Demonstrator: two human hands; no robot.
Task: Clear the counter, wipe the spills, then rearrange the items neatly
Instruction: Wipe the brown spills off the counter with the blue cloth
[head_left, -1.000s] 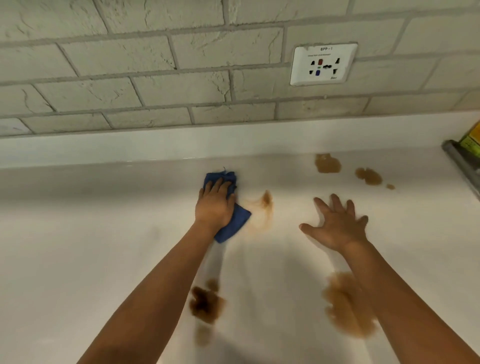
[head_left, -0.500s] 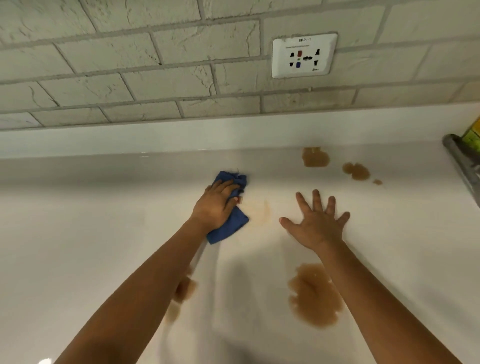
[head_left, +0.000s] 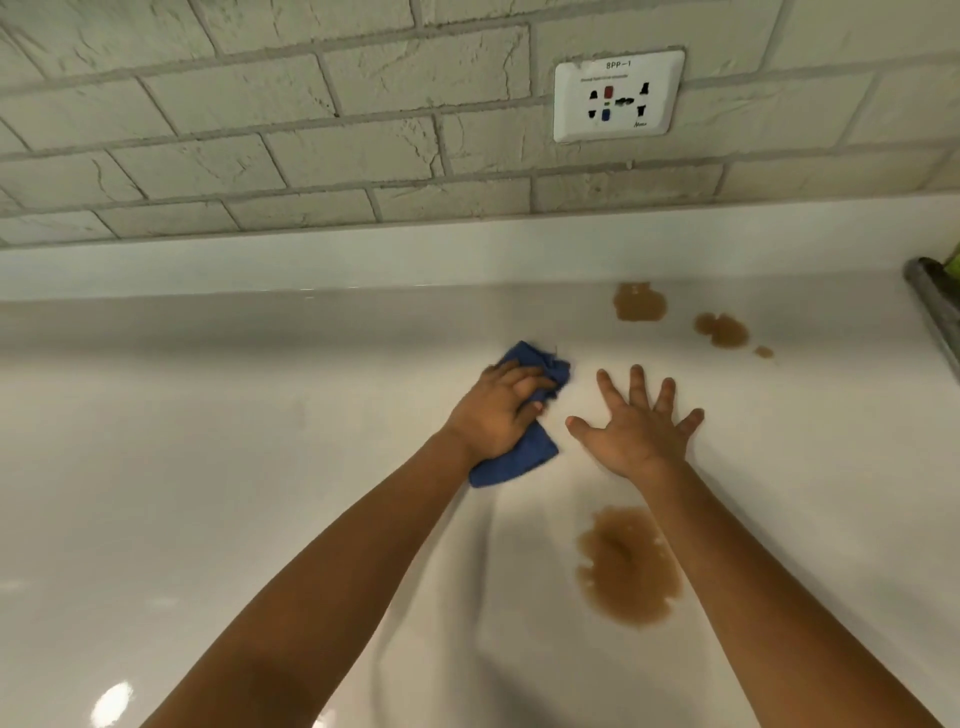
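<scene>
Blue folded cloth (head_left: 519, 457), gripped by left hand (head_left: 493, 410); right hand (head_left: 636, 428) splayed flat on glossy white counter (head_left: 208, 493).

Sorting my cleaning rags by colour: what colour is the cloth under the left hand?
Dark blue: the small folded cloth pressed on the white counter, seen in the head view.

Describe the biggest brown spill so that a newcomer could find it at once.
Start at the white wall socket and drop straight down onto the white counter. Past the two small brown spills near the wall and the spread right hand lies the large spill, beside the right forearm: the widest and nearest.
</scene>
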